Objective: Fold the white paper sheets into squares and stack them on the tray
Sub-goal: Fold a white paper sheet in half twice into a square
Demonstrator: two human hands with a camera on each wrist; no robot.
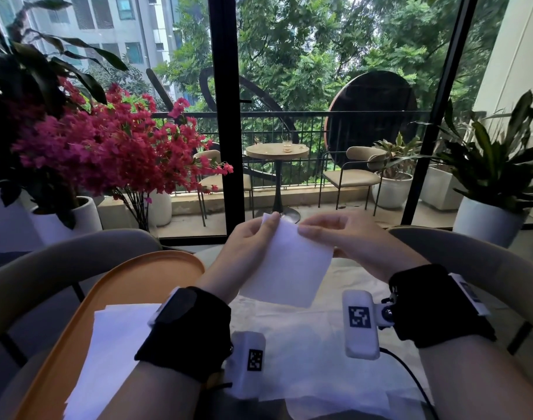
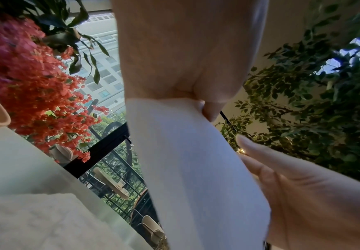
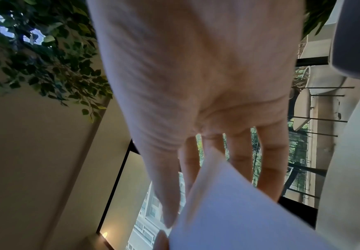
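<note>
Head view: both hands hold a folded white paper sheet (image 1: 286,262) in the air above the table, over its middle. The left hand (image 1: 247,247) pinches the sheet's far left corner, thumb on the near face. The right hand (image 1: 350,241) lays its thumb across the far edge near the right corner, with its fingers behind the sheet. The sheet hangs tilted, its far edge high and its long axis running from the hands down toward the person.

The orange tray (image 1: 144,268) lies at the table's left edge, down and left of the held sheet. It already carries white folded sheets (image 1: 117,344) at its near end. Unfolded sheets (image 1: 313,359) lie on the table's middle, below the wrists. The left hand is nearer the tray, so a placing move would likely sweep left and down.

Left wrist view: shows the underside of the sheet (image 2: 196,160), the left hand (image 2: 185,59) closed on its top edge, and the right hand's fingers (image 2: 281,165) lying extended along the right side.

Right wrist view: shows the right hand (image 3: 207,84) with spread fingers behind a corner of the sheet (image 3: 239,211), the thumb pressing its front. The tray appears in neither wrist view.
</note>
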